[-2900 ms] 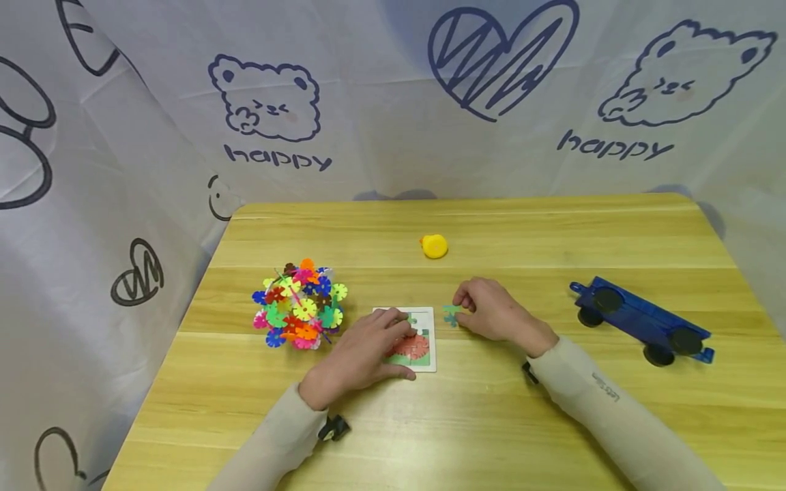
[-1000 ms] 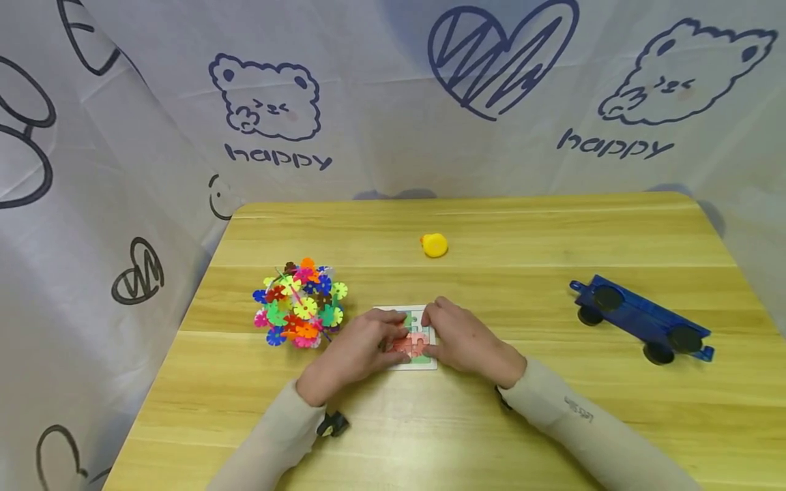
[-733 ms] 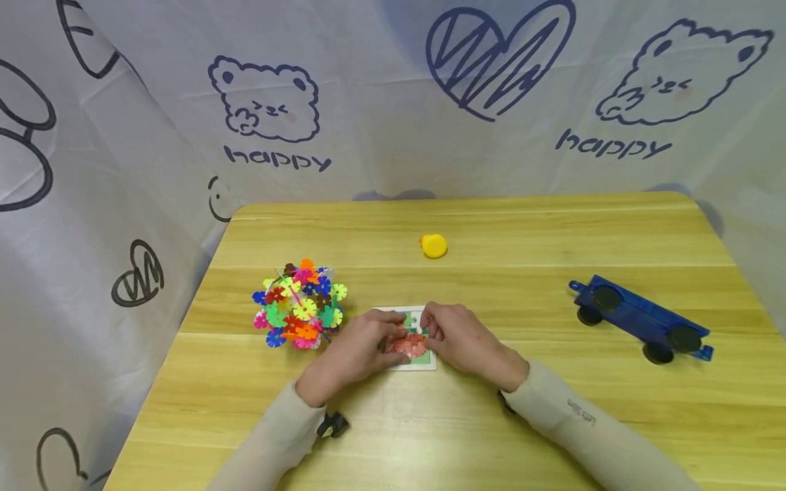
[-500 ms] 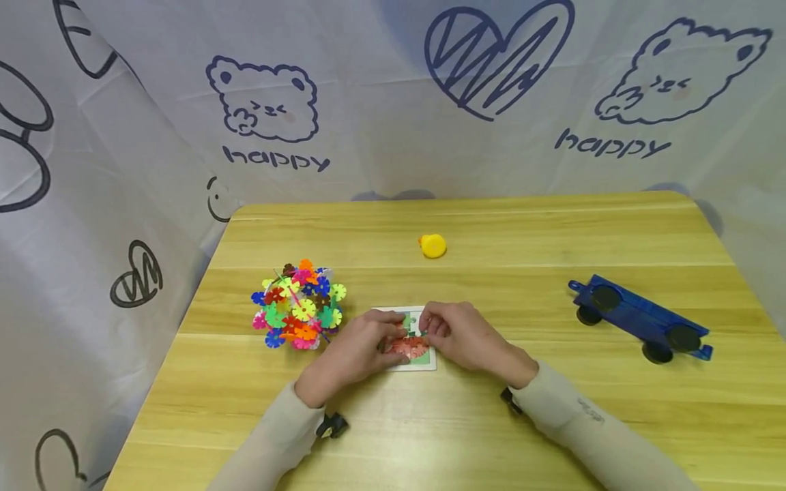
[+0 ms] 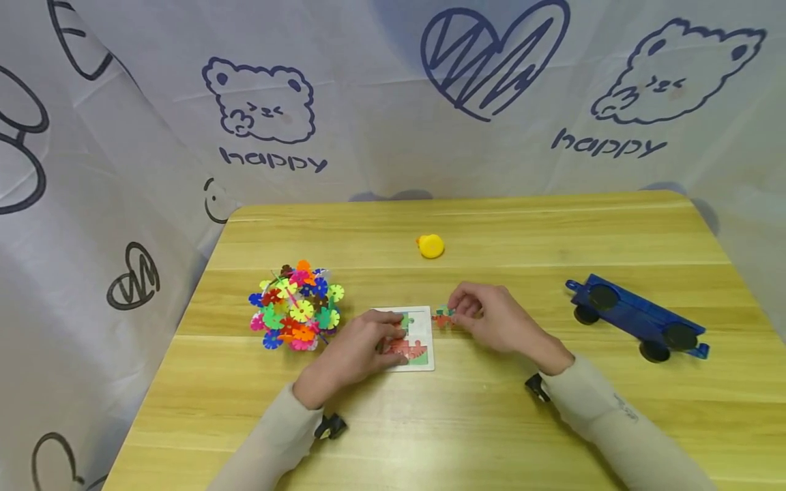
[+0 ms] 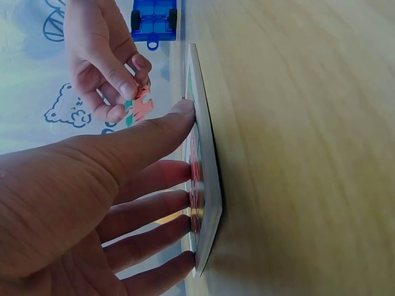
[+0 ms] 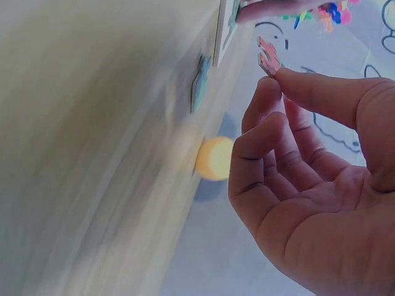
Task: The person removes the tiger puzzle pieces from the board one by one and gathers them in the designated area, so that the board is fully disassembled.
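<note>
A small jigsaw puzzle board [image 5: 424, 365] with a white border and a red and green picture lies mid-table. White backing shows in its upper right part. My left hand [image 5: 362, 349] rests on its left side, thumb and fairly straight fingertips touching the surface in the left wrist view. Just right of the board, my right hand [image 5: 494, 317] pinches a red and green puzzle piece [image 6: 141, 106] between thumb and index finger, raised above the table. In the right wrist view, a blue-green puzzle piece [image 7: 199, 83] lies on the table beside the board.
A colourful cluster of plastic flower discs [image 5: 297, 310] stands left of the left hand. Behind the board sits a yellow rubber duck [image 5: 432, 246]. A blue toy wagon [image 5: 638, 317] with black wheels lies to the right. Printed white cloth [image 5: 368, 136] hangs behind the wooden table [image 5: 491, 436].
My right hand went from beside the board onto it, then pulled back right with a red and green puzzle piece lifted from it, leaving a white gap. The left hand stays on the board.
</note>
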`<action>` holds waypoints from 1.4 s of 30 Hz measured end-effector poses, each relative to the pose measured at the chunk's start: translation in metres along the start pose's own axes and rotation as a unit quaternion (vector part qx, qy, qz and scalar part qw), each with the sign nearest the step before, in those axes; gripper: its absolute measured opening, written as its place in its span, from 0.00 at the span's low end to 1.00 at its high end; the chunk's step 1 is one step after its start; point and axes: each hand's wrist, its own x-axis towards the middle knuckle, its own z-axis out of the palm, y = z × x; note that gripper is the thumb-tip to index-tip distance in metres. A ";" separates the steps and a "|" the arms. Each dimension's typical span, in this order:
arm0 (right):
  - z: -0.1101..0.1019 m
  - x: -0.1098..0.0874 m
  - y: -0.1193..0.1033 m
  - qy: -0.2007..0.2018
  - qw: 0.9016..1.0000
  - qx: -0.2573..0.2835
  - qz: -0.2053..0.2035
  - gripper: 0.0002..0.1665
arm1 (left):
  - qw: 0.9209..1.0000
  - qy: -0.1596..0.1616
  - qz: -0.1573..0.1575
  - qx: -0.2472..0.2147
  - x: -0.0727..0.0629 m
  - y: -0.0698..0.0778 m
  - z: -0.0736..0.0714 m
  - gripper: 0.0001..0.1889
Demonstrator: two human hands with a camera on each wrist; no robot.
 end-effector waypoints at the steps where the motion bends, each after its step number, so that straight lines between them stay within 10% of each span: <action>1: -0.002 0.000 0.001 0.001 1.000 0.000 0.004 0.04 | 1.000 0.000 0.000 0.001 0.000 0.000 0.000 0.19; 21: -0.037 0.003 0.035 -0.027 0.999 0.005 0.026 0.07 | 1.000 -0.001 -0.013 -0.009 -0.002 0.002 0.000 0.19; 42: -0.029 0.006 0.037 -0.032 0.998 -0.050 0.016 0.17 | 1.000 0.000 -0.010 -0.005 -0.002 0.002 0.000 0.18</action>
